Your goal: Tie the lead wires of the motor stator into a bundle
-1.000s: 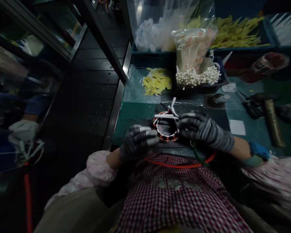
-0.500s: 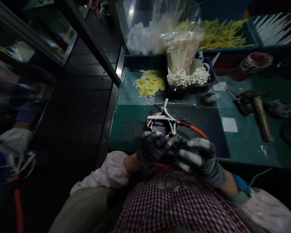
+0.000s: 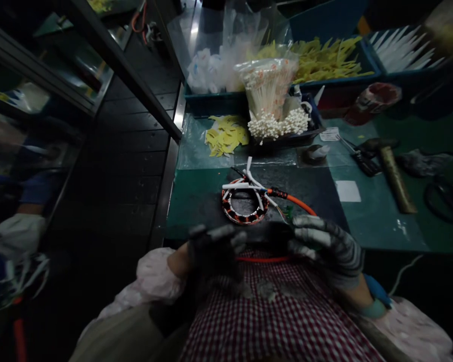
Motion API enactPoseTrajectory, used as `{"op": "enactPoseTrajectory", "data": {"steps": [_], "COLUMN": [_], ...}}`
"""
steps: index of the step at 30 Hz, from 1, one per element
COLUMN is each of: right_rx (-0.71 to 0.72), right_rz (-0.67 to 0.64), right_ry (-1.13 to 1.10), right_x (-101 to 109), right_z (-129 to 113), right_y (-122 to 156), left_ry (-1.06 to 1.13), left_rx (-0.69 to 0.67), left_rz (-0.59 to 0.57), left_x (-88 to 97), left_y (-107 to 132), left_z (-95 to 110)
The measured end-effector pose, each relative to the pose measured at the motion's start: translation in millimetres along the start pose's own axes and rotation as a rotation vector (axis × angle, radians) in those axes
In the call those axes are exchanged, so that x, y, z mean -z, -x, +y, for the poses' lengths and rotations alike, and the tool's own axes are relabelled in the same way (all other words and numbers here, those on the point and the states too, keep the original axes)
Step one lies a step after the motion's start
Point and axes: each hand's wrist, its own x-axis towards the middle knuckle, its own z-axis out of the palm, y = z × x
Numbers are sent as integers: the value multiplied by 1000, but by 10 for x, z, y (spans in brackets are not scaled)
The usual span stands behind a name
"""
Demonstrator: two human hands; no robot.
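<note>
1. Dim light covers a green bench (image 3: 196, 201) with a dark mat at its near edge, so the fine detail is hard to read.
2. Gloved in grey, the left hand (image 3: 215, 249) hovers at the near edge with its fingers curled; it looks blurred, and I cannot tell whether it grips anything.
3. Also gloved, the right hand (image 3: 326, 244) sits at the near edge with its fingers bent around the orange cable (image 3: 300, 203), which appears to run through them and on across the lap.
4. Just beyond both hands lies the wound stator ring (image 3: 245, 207), flat on the mat, touched by neither hand, with white sleeved leads (image 3: 245, 185) fanned over its far side.
5. To handle this well, I judge the cable should be drawn gently, since it joins the ring's leads and a hard pull would drag the ring.
6. Toward the far edge sit yellow paper slips (image 3: 226, 136) and a tray of white tubes (image 3: 277, 123); a hammer (image 3: 390, 168) lies to the right.
</note>
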Motion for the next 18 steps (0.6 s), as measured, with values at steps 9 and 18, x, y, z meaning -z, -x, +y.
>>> {"op": "enactPoseTrajectory", "data": {"steps": [9, 18], "right_rx": [212, -131], "right_rz": [-129, 330], "right_ry": [186, -170], "right_x": [201, -180], "right_z": [13, -43], "right_y": [-263, -515], "left_ry": [250, 327], "left_rx": [-191, -66], "left_rz": [144, 272], "left_x": [-104, -389], "left_y": [-1107, -1141], "left_z": [29, 251]}}
